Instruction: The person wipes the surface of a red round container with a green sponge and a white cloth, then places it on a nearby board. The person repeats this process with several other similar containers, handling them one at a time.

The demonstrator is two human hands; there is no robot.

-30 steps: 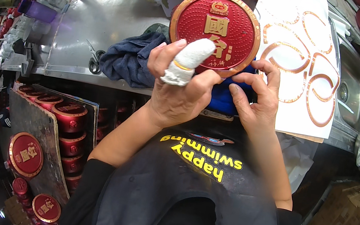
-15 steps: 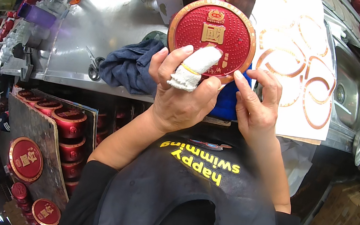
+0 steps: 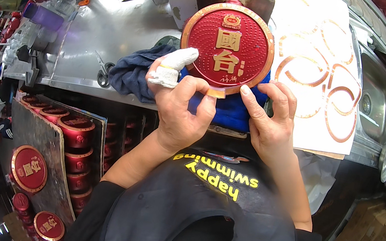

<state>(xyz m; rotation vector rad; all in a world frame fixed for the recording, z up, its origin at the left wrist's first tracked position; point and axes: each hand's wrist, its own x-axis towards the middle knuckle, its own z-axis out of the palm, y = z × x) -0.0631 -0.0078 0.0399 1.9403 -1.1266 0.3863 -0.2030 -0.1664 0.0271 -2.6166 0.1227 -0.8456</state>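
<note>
A round red bottle [image 3: 200, 45] with raised gold characters lies face up, a gold patterned band [image 3: 269, 46] around its rim. At its lower edge my left hand [image 3: 181, 113] pinches a short loose end of gold band [image 3: 216, 93] between thumb and finger. A white cloth finger cover [image 3: 181, 60], held by a yellow elastic, wraps one finger of that hand and lies over the bottle's left rim. My right hand [image 3: 275, 116] rests a fingertip on the band at the lower right, its fingers apart and bent, gripping nothing.
Blue cloth [image 3: 232, 112] lies under the bottle; a dark cloth [image 3: 135, 70] and scissors [image 3: 104, 72] are on the steel bench [image 3: 95, 32]. Curved gold bands lie on a white sheet [image 3: 303, 134]. Beyond it is a sink [image 3: 372, 99]. Red bottles [image 3: 76, 134] stand below left.
My left hand has moved down and left off the bottle's face, uncovering the characters, and now pinches the band end. My right fingertip has shifted slightly left and down along the rim.
</note>
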